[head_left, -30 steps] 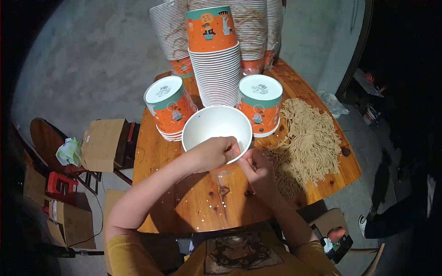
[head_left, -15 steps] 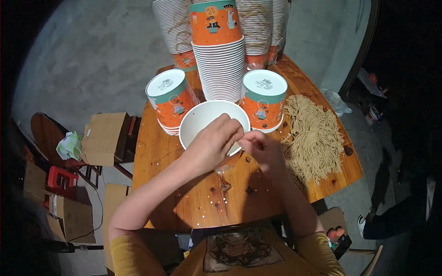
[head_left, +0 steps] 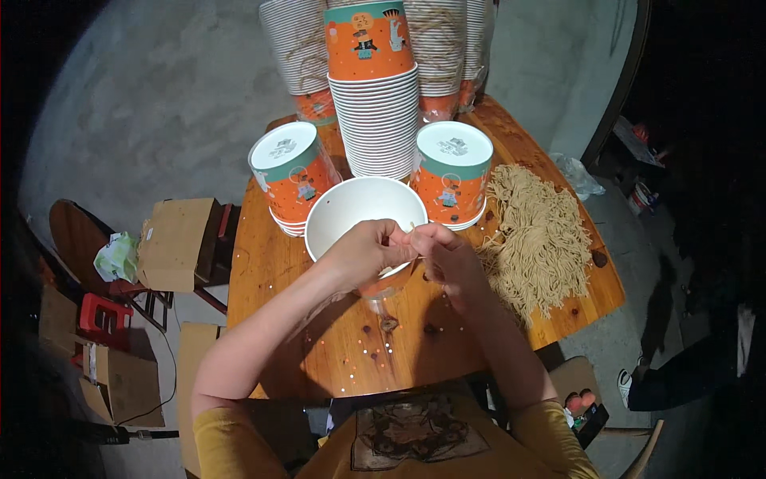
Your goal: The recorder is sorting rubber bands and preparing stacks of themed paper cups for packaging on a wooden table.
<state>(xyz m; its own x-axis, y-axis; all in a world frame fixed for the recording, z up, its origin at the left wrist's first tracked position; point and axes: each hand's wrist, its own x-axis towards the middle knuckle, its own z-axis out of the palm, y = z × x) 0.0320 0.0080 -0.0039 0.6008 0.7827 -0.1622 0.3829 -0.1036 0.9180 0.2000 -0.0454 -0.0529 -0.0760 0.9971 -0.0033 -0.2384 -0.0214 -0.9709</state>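
An open paper bucket (head_left: pixel 351 203), white inside, stands upright near the middle of the table. At its near right rim, my left hand (head_left: pixel 371 246) and my right hand (head_left: pixel 447 254) meet with fingertips pinched together. Between them a short bit of beige string (head_left: pixel 412 227) shows; most of it is hidden by the fingers. To the right lies a loose heap of beige strings (head_left: pixel 542 239). Two upside-down orange and green paper buckets, the left one (head_left: pixel 299 191) and the right one (head_left: pixel 452 188), flank the open bucket.
Behind stands a tall stack of nested paper buckets (head_left: pixel 375 120), with plastic-wrapped stacks (head_left: pixel 440 64) beyond it. The wooden table (head_left: pixel 319 363) carries small scattered dots. On the floor at left are cardboard boxes (head_left: pixel 177 243) and a red stool (head_left: pixel 105 315). A person's leg (head_left: pixel 678 383) shows at right.
My left hand has lowered and turned, its fingers dropping from above the bucket toward the near rim. The right hand stays close by, slightly shifted, and a string end now shows between the fingertips.
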